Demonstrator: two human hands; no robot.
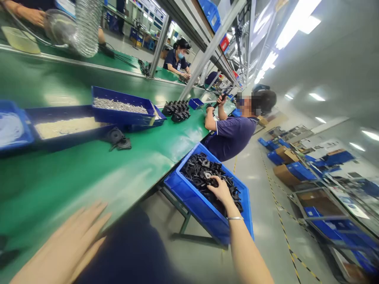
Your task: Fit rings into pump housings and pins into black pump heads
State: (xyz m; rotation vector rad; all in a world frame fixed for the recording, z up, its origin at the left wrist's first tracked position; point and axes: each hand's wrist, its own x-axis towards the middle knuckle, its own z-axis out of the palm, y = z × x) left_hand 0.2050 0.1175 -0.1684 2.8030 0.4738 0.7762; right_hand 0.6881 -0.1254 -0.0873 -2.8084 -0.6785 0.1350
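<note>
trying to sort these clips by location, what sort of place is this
Most likely a factory assembly line: a long green workbench carries a blue bin of small metal pins, a blue crate holds many black parts, and people in dark short-sleeved shirts work along it.

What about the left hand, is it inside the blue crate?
No, the left hand is over the green workbench.
</note>
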